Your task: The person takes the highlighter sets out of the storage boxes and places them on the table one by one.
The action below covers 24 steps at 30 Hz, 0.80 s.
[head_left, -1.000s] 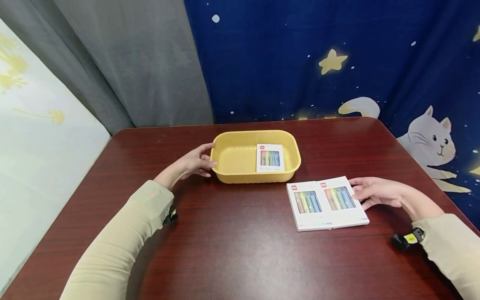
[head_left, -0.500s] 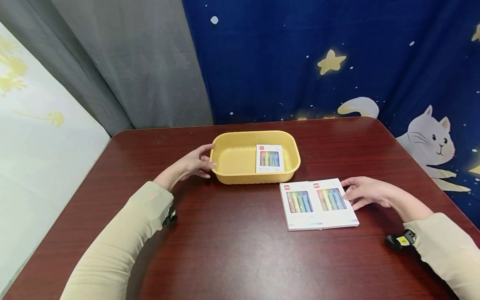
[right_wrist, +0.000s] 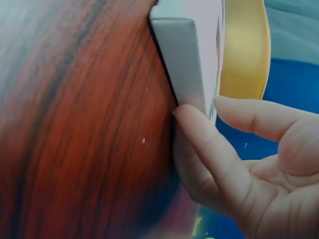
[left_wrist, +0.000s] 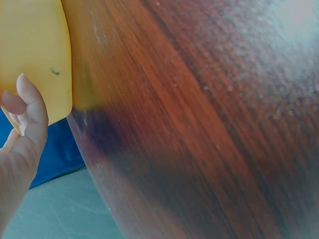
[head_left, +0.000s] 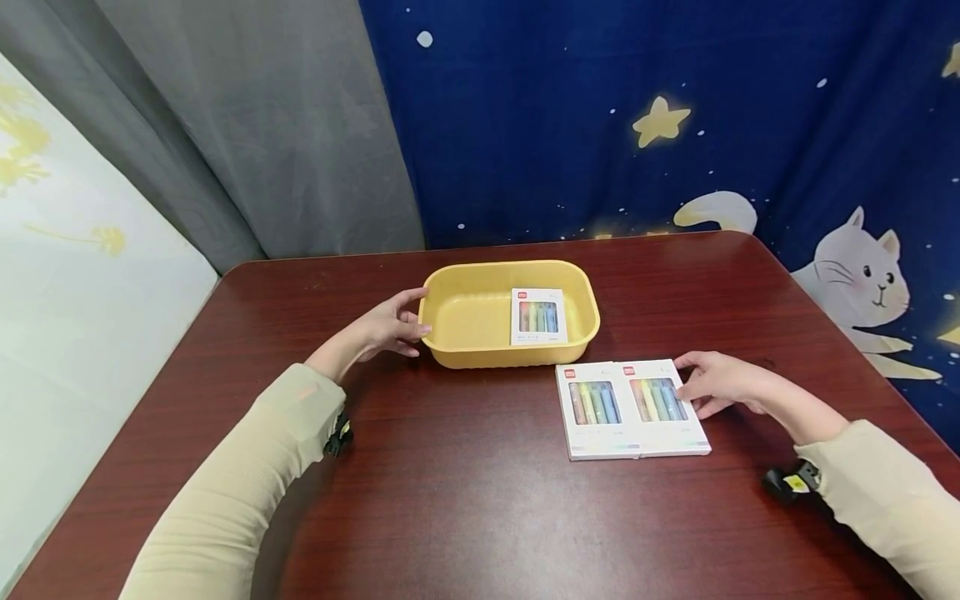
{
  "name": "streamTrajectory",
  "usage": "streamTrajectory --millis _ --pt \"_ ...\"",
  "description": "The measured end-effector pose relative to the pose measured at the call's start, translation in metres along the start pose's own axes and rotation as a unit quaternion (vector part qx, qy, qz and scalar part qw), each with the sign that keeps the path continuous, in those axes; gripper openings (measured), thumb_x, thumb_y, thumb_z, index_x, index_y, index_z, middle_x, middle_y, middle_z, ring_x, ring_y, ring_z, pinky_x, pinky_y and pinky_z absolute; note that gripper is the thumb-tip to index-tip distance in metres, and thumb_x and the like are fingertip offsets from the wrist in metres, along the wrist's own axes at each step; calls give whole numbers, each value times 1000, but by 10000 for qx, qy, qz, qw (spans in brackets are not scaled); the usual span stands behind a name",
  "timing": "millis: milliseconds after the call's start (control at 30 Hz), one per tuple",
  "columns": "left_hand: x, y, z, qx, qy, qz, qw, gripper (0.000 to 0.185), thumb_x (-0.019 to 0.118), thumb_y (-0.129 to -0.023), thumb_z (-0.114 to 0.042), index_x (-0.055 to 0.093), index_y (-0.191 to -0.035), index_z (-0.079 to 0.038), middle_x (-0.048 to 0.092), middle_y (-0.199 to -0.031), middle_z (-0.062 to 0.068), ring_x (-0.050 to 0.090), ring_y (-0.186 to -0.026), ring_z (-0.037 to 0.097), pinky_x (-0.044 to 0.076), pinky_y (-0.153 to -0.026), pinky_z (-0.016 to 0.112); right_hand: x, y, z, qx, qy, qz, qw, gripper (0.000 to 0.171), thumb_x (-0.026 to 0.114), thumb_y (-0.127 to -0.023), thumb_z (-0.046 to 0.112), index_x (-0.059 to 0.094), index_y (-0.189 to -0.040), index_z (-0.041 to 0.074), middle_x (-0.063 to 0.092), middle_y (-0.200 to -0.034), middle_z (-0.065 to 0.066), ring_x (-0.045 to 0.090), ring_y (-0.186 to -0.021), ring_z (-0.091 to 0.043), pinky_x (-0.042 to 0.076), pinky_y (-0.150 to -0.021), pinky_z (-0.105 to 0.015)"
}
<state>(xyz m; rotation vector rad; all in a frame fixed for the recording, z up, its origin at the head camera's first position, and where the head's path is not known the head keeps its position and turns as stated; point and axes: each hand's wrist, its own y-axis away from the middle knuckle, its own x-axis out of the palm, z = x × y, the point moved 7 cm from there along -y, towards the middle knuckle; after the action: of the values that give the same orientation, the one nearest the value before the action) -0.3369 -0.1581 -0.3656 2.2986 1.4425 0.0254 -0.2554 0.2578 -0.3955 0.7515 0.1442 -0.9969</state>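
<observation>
A yellow plastic basket (head_left: 495, 357) stands toward the back of the table, with a small white crayon box (head_left: 538, 317) lying in its right end. My left hand (head_left: 386, 327) holds the basket's left end, thumb and index finger apart at the rim. In front of the basket, to the right, two white crayon boxes lie side by side, the left box (head_left: 600, 439) against the right box (head_left: 666, 435). Coloured sticks show through their windows. My right hand (head_left: 723, 385) grips the right box by its outer edge, thumb on top and fingers at the side, as the right wrist view shows.
The dark red-brown wooden table (head_left: 450, 500) spreads toward the front. Behind it hang a grey curtain (head_left: 285, 125) and a blue star-patterned curtain (head_left: 525, 125). A white patterned panel (head_left: 82, 275) borders the left side.
My right hand has slid leftward with both crayon boxes, which now sit straighter, their back edge close under the basket's front right corner. The left hand and basket stay put.
</observation>
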Motion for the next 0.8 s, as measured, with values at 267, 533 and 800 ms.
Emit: streamTrajectory --millis 267,533,800 --pt "1 1 -1 6 22 -29 10000 76 58 -88 -4 12 -147 -18 52 -96 8 55 -76 16 54 -67 32 3 -1 7 32 252 -107 9996 66 59 -81 4 20 -128 -21 54 -80 -12 54 -67 -16 55 -61 -31" --pt "1 1 -1 17 70 -29 10000 76 58 -88 -4 12 -147 -17 52 -96 8 55 -75 16 54 -66 31 4 -5 9 28 390 -165 9991 65 58 -81 2 21 -128 -21 54 -83 -16 57 -66 -16 55 -60 -32" --pt "0 0 0 15 32 -32 10000 76 58 -88 -4 12 -147 -17 53 -93 5 55 -75 15 54 -66 31 4 -7 10 58 478 -130 9988 66 59 -80 2 21 -128 -21 53 -82 -16 55 -66 -16 55 -59 -32"
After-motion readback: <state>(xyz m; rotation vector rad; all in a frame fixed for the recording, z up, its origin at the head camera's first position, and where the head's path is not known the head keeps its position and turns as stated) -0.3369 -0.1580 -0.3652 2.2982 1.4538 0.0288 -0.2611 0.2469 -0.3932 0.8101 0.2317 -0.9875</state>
